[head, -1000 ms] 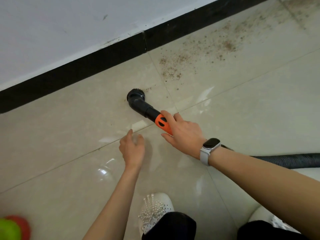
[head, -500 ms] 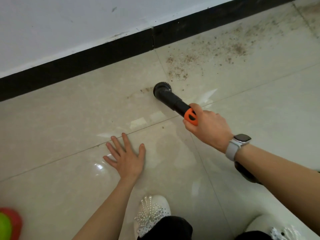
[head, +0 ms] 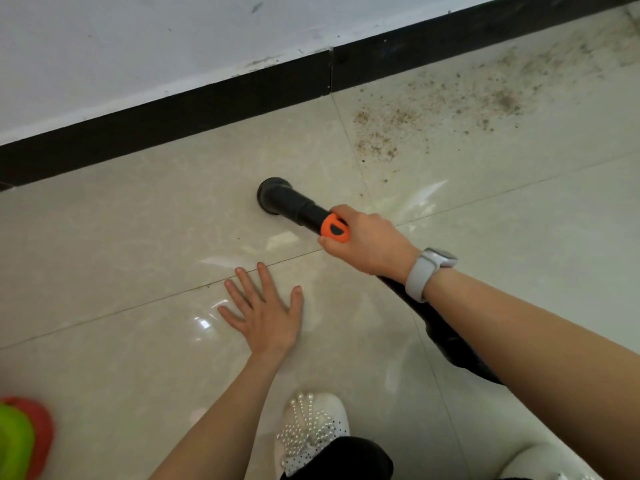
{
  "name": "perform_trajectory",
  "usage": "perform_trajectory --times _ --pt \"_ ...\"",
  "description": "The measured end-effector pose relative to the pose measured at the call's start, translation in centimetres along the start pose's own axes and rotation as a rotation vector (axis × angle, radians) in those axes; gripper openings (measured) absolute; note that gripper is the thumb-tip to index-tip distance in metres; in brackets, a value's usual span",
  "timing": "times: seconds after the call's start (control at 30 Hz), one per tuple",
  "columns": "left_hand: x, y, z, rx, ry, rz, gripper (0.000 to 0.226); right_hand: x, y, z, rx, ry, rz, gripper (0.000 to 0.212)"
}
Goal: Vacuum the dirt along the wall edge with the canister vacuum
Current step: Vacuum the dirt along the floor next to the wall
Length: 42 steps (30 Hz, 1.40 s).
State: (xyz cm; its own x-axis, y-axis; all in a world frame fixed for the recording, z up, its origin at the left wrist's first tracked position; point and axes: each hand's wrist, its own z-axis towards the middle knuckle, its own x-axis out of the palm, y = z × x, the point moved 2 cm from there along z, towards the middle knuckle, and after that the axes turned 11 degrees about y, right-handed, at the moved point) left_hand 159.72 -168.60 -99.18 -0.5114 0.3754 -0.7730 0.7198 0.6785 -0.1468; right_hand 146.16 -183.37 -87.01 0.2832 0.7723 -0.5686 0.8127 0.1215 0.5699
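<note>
Head view, mid-sweep. We hold the vacuum wand [head: 304, 211] in our right hand [head: 367, 242], fingers curled round its orange collar [head: 334, 230] at centre frame; the black hose [head: 446, 337] trails away beneath the forearm toward the lower right. The round brush nozzle [head: 272, 195] sits on the pale floor tile [head: 138, 220] at centre, near but apart from the black skirting [head: 207, 105] that runs diagonally across the upper frame. Our left hand [head: 266, 315] lies flat on the tile below centre, fingers spread, holding nothing, apparently as a brace. The remaining dirt [head: 433, 112] is scattered at upper right, along the skirting. We judge the step in hand to be the sweep itself; the next move calls for carrying the nozzle rightward and up toward the wall into that patch.
</note>
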Motion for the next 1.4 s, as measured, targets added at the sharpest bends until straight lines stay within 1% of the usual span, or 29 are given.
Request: perform_trajectory --times 0.13,0.3,0.37,0.47,0.57,0.6,0.67,0.73,0.83,0.9,0.97,1.03,1.13,1.2,1.4 --pt "-0.1 0.1 -0.1 0.025 -0.003 -0.018 0.081 1.1 0.7 -0.4 -0.01 0.029 -0.053 0.044" --pt "-0.3 0.3 -0.2 0.043 -0.01 -0.015 0.082 -3.1 -2.5 -1.3 0.111 -0.103 0.019 0.038" --pt "-0.5 0.4 -0.3 0.059 -0.009 -0.01 0.082 -4.0 -2.4 -0.4 0.103 -0.115 0.026 0.036" --pt "-1.2 0.6 -0.6 0.085 -0.012 -0.029 0.082 -2.5 0.3 1.3 0.024 -0.051 -0.033 0.035" --pt "-2.3 1.4 -1.8 0.169 -0.127 -0.151 0.076 1.9 3.5 1.4 -0.07 0.061 -0.144 0.041" --pt "-2.5 2.1 -2.2 0.171 -0.175 -0.202 0.074 3.4 4.1 0.9 -0.099 0.092 -0.183 0.043" --pt "-2.6 4.0 -3.1 0.1 -0.248 -0.268 0.071 5.0 4.0 -0.5 -0.132 0.135 -0.24 0.044" --pt "-2.5 6.1 -3.5 -0.018 -0.292 -0.295 0.073 4.5 2.8 -1.4 -0.116 0.159 -0.247 0.044" --pt "-2.2 8.9 -3.6 -0.194 -0.265 -0.317 0.076 2.7 1.3 -1.4 -0.096 0.1 -0.25 0.045" --pt "-2.1 10.2 -3.6 -0.249 -0.217 -0.325 0.072 2.9 2.0 -1.1 -0.103 0.052 -0.27 0.047" --pt "-2.2 10.8 -3.7 -0.248 -0.201 -0.334 0.072 4.8 3.6 -0.9 -0.129 0.071 -0.282 0.047" --pt "-2.5 11.3 -4.0 -0.24 -0.229 -0.372 0.07 7.5 5.6 -1.0 -0.178 0.14 -0.29 0.045" --pt "-2.8 12.4 -4.6 -0.277 -0.242 -0.392 0.07 10.2 7.7 -1.5 -0.263 0.231 -0.325 0.044" --pt "-2.8 13.2 -4.8 -0.288 -0.232 -0.385 0.071 10.1 7.6 -1.8 -0.276 0.233 -0.353 0.043" --pt "-3.0 13.6 -4.8 -0.286 -0.217 -0.401 0.073 5.4 4.0 -2.9 -0.186 0.204 -0.461 0.042"
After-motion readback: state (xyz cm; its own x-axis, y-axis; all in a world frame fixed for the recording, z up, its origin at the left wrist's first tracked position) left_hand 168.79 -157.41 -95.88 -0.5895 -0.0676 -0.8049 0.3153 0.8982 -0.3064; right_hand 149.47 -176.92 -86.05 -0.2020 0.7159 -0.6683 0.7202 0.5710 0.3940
